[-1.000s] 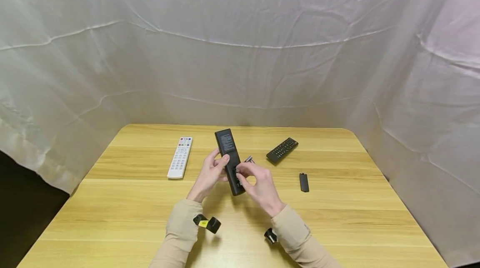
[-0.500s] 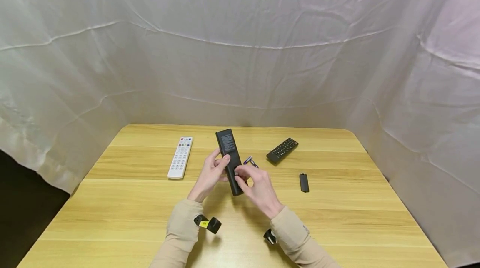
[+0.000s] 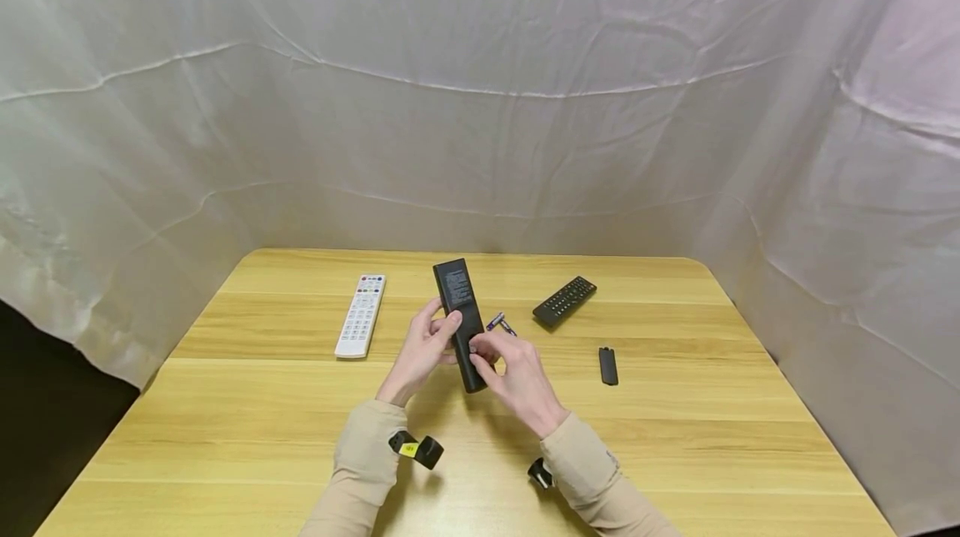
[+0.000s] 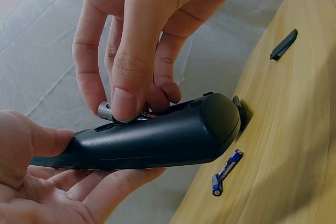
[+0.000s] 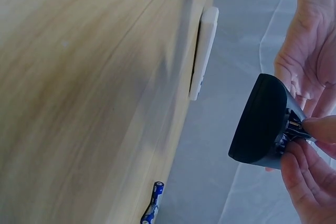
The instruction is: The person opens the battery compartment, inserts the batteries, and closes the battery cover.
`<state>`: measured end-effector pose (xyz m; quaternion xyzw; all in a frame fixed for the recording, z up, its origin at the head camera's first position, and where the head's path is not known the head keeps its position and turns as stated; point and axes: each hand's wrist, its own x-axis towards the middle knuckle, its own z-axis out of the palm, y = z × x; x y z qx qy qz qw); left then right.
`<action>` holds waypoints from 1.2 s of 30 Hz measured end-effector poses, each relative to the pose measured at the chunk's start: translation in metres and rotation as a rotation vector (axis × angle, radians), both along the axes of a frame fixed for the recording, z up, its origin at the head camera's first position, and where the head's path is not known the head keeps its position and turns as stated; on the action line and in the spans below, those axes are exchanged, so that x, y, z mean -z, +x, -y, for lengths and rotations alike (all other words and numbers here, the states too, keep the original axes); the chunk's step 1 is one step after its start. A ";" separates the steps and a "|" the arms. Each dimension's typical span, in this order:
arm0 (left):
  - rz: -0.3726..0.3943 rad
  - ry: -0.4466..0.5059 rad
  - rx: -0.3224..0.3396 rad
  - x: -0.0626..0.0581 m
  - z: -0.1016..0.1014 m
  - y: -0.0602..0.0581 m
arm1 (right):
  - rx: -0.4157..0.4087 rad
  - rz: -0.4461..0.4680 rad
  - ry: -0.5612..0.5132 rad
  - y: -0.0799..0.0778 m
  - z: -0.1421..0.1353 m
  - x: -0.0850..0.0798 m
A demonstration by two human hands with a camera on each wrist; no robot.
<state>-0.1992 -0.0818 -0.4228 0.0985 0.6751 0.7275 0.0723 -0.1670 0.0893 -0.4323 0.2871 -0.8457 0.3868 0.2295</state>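
Note:
My left hand (image 3: 420,349) grips a black remote control (image 3: 453,287), back side up and tilted above the table. Its lower end holds the open battery compartment. There my right hand (image 3: 521,378) pinches a battery (image 4: 105,110) between thumb and finger; in the left wrist view its silver end shows and it lies partly in the compartment. The right fingers hide most of the compartment in the head view. Blue batteries (image 4: 229,163) lie on the table just beyond the right hand, touching at an angle. A small black battery cover (image 3: 608,366) rests further right.
On the wooden table (image 3: 712,437), a white remote control (image 3: 360,316) lies left of the hands. Another black remote control (image 3: 564,302), buttons up, lies behind and to the right. A pale curtain (image 3: 480,145) hangs around the table's back and sides.
My right fingers have shifted slightly left at the compartment, baring more of the batteries on the table. The held remote control has moved very slightly to the right at its top.

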 end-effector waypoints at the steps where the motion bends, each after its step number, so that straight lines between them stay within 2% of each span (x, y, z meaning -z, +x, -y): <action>1: -0.002 -0.002 0.000 0.000 0.000 0.000 | 0.000 0.002 0.001 0.000 0.000 0.000; 12: -0.011 0.012 0.002 0.001 -0.002 0.001 | 0.006 0.031 0.000 -0.001 -0.002 0.003; 23: -0.021 -0.001 0.009 0.001 -0.002 0.000 | 0.020 0.001 -0.006 -0.003 -0.002 0.004; 31: -0.023 0.014 0.016 0.000 -0.003 0.001 | 0.009 -0.004 -0.051 -0.006 -0.003 0.004; 36: -0.023 0.016 0.019 -0.001 -0.005 0.002 | 0.008 0.027 -0.105 -0.008 -0.004 0.005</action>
